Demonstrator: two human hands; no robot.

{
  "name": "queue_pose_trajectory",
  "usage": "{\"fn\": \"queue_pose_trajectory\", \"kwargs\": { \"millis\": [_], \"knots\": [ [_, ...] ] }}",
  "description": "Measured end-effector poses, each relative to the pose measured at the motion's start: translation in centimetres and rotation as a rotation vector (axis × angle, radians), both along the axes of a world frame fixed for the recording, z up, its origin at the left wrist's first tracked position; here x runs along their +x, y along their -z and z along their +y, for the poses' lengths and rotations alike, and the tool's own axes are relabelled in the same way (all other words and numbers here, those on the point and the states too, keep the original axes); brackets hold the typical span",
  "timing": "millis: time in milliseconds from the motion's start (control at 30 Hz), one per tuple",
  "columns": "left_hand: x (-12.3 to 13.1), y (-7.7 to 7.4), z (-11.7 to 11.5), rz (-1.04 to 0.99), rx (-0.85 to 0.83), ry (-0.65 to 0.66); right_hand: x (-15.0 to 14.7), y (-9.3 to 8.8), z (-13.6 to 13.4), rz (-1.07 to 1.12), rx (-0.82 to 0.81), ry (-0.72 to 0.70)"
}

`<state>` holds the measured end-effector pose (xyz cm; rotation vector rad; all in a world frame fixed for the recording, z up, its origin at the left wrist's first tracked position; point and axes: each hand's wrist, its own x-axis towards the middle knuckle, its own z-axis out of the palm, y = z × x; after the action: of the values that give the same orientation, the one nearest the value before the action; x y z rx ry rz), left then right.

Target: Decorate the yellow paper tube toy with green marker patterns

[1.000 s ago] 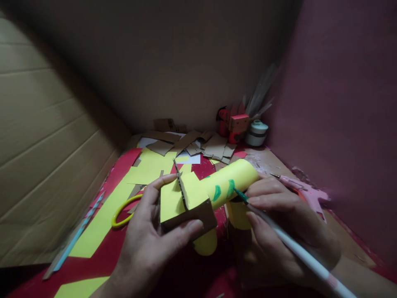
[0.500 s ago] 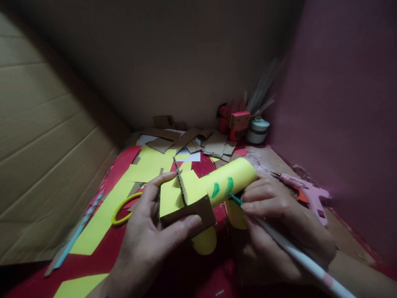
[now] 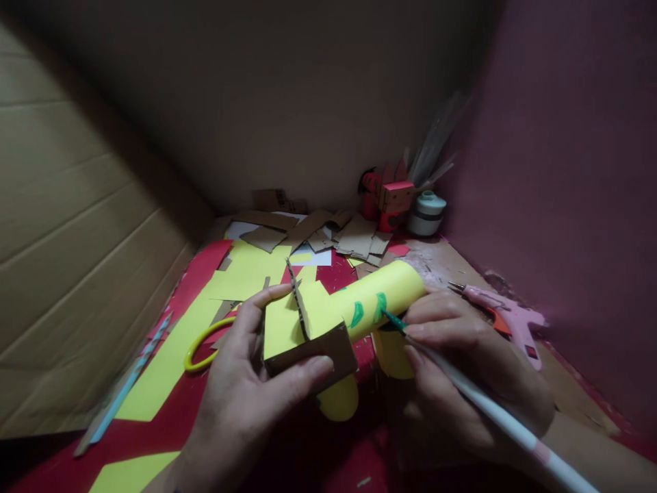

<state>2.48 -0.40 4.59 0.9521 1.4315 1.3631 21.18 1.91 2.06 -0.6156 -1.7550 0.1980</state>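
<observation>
My left hand [image 3: 256, 370] is closed round the boxy end of a yellow paper and cardboard figure [image 3: 382, 284], thumb along its brown cardboard side. A thin cardboard piece [image 3: 298, 301] stands up from the box's yellow face. From the box a yellow tube body reaches right, with green curved marks [image 3: 380, 308] on it; rounded yellow legs hang below. Pinched in my right hand [image 3: 462, 370] is a white marker [image 3: 493, 411], its green tip touching or very near the right-hand mark. My right fingers lie close to the tube's far end.
A pink glue gun [image 3: 506, 318] lies at right. Cardboard scraps [image 3: 354, 236] cover the back, near a red cardboard figure [image 3: 395, 198] and a pale jar [image 3: 427, 213]. Yellow paper [image 3: 169, 356], a yellow ring-shaped handle [image 3: 192, 356] and a blue striped stick [image 3: 131, 390] are at left.
The marker tip has shifted slightly up along the right-hand green mark, and my right hand has moved a little with it. My left hand and the figure stay in place.
</observation>
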Motion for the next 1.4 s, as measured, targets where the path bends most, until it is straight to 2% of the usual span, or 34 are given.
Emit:
{"fn": "queue_pose_trajectory", "kwargs": {
  "millis": [300,500,833,1067,1233,1400],
  "knots": [
    [-0.37,0.18,0.25,-0.033,-0.057,0.043,0.29,-0.75,0.23,-0.033,0.043,-0.085],
    [-0.41,0.22,0.14,-0.032,-0.06,0.052,0.38,-0.11,0.04,0.006,0.005,-0.012],
    [-0.53,0.36,0.37,-0.023,-0.068,0.049,0.07,-0.28,-0.1,0.005,-0.003,-0.042],
    [-0.69,0.71,0.54,-0.037,-0.082,0.032,0.42,-0.13,0.05,0.0,-0.015,-0.014],
    [-0.51,0.42,0.42,-0.026,-0.075,0.057,0.43,-0.05,0.22,-0.006,-0.005,-0.066],
    [-0.65,0.75,0.37,-0.008,-0.073,0.054,0.25,0.14,0.24,0.02,-0.004,-0.087]
  ]
}}
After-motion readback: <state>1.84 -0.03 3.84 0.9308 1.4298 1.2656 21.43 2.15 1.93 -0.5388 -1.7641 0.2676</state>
